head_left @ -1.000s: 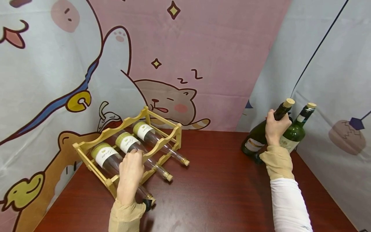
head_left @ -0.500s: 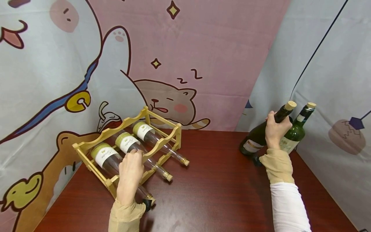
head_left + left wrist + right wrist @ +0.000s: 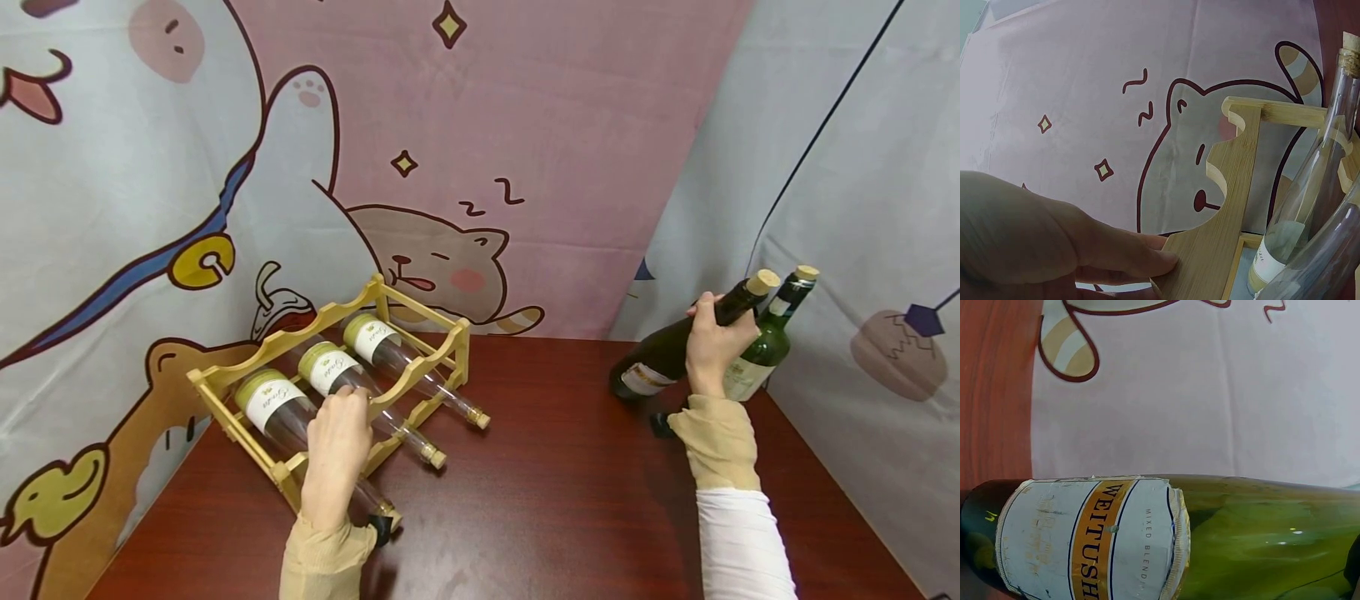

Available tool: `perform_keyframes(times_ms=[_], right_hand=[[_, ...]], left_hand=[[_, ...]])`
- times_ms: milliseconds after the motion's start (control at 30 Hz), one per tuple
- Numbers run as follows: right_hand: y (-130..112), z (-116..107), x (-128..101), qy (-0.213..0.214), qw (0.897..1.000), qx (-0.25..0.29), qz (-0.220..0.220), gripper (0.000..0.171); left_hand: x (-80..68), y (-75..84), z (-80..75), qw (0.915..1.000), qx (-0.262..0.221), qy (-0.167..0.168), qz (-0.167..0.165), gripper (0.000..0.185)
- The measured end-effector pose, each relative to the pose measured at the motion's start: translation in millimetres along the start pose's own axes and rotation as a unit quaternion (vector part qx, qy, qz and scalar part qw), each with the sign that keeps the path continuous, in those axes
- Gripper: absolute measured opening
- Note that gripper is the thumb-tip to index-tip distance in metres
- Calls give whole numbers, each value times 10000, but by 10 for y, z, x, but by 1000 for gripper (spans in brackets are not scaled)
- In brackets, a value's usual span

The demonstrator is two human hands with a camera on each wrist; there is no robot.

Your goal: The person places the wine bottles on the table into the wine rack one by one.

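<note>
At the table's (image 3: 547, 467) right side, the dark bottle (image 3: 671, 354) leaned well over, cork (image 3: 763, 282) up and right, base down and left; couldn't tell if the base touched wood. Right hand (image 3: 718, 346) gripped it at the neck and shoulder. Its white label (image 3: 1132, 540) had an orange band reading "WEITUSH", cut off at the frame edge, plus small "MIXED BLEND", end unclear; faded gold print toward the base, illegible.

Green bottle (image 3: 767, 343) stood just behind, partly blocked by the right hand; pale label, too small to read.

At left, the wooden rack (image 3: 1239, 187) held three bottles lying with necks toward the front: near clear bottle (image 3: 272, 398), middle clear bottle (image 3: 330, 367), far clear bottle (image 3: 372, 335). All had white labels with a green-gold band and a cursive word, maybe starting with G, rest unreadable. Left hand (image 3: 340, 450) clasped the rack's front rail between thumb and fingers, hiding parts of the near and middle bottles. A black strap (image 3: 381, 529) at that wrist overlapped the near one's cork.

Behind, the cartoon cloth (image 3: 592, 150) showed a sleeping animal, two "Z" marks (image 3: 510, 192) and yellow stars (image 3: 450, 25).
</note>
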State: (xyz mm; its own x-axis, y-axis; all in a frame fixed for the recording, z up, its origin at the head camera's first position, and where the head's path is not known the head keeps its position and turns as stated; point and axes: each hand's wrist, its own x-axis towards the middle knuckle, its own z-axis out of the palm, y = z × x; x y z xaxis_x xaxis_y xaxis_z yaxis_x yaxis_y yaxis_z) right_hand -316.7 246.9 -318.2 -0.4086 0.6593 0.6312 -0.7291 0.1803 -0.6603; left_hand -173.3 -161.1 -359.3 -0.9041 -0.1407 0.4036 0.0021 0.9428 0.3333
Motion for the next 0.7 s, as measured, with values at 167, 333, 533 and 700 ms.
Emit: perform_keyframes(times_ms=[167,333,533,700], right_hand=[[-133,31,-47,57,9990,338,-286,25],[-238,52,-82,116,9965,761,-328,22],[-372,72,-126,217,9917,1198,-422,22],[-487,89,-166,429,9832,1762,-212,20]], left_hand=[[-1,2,1,10000,-8,-1,2,12],[0,2,0,10000,2,-10,-3,11],[4,-5,13,10000,11,-31,-17,12],[3,-6,12,10000,-5,-49,-21,13]])
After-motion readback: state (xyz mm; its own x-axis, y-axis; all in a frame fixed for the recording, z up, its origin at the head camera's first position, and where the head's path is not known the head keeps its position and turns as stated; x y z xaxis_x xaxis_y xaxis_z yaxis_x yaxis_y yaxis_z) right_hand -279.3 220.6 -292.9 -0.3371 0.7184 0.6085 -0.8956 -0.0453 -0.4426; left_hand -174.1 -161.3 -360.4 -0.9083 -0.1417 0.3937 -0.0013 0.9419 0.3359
